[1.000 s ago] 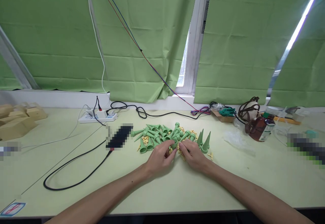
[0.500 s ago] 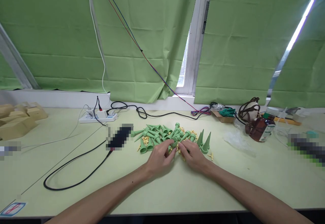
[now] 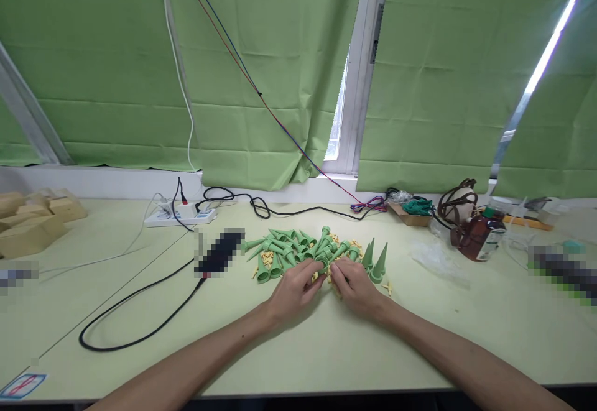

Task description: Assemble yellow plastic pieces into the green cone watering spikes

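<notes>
My left hand (image 3: 297, 287) is closed around a green plastic cone spike (image 3: 322, 263), its round open end facing up toward me. Close beside it, my right hand (image 3: 357, 283) is pinched at the cone's rim; whatever its fingertips hold is hidden. Just beyond both hands lies a heap of similar green cone spikes (image 3: 280, 249), mixed with small yellow plastic pieces (image 3: 267, 258). To the right of my right hand, two green cones (image 3: 380, 265) stand upright, points up. Some loose yellow pieces (image 3: 388, 288) lie near them.
A pixelated dark device (image 3: 221, 252) with a looped black cable lies left of the heap. Behind are a power strip (image 3: 180, 215) and black wire. On the right are a clear plastic bag (image 3: 438, 260), a brown bottle (image 3: 482, 237) and a small cardboard box (image 3: 409, 213).
The cone in my left hand has shifted slightly right, with its open end turned a little more toward me. Both hands stay close together in nearly the same place.
</notes>
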The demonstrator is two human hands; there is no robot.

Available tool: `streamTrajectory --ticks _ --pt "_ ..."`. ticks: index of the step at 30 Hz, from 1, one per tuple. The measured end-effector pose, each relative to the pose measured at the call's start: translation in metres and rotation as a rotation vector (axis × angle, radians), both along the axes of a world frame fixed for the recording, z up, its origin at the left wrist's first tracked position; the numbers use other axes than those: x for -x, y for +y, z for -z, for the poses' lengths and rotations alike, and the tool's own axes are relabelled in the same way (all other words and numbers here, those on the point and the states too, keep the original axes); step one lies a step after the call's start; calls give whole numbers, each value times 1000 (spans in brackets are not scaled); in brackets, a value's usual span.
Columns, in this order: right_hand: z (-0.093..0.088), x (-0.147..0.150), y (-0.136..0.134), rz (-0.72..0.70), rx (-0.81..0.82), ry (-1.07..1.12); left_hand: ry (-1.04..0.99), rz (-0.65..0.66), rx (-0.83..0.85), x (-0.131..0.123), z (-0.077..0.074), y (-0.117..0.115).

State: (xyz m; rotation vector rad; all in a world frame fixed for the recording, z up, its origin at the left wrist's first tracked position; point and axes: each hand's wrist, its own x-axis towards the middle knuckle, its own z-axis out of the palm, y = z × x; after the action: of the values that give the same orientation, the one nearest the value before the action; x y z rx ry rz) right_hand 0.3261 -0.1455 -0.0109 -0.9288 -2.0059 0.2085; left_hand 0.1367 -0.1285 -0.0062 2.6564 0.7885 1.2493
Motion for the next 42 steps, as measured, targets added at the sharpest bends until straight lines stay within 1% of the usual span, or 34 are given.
streamTrajectory --ticks 6,14,29,36,42 --pt "0 0 -1 12 14 -3 -10 -15 51 -1 -1 -2" --pt "-2 0 -2 2 29 11 -4 -22 58 0 -1 -2" --pt "-1 0 1 -26 23 13 -2 -19 7 1 -1 -2" --pt "1 -3 6 -5 -39 -20 1 -4 -23 1 -1 1" --pt "4 -7 11 0 -66 -38 36 9 4 2 2 5"
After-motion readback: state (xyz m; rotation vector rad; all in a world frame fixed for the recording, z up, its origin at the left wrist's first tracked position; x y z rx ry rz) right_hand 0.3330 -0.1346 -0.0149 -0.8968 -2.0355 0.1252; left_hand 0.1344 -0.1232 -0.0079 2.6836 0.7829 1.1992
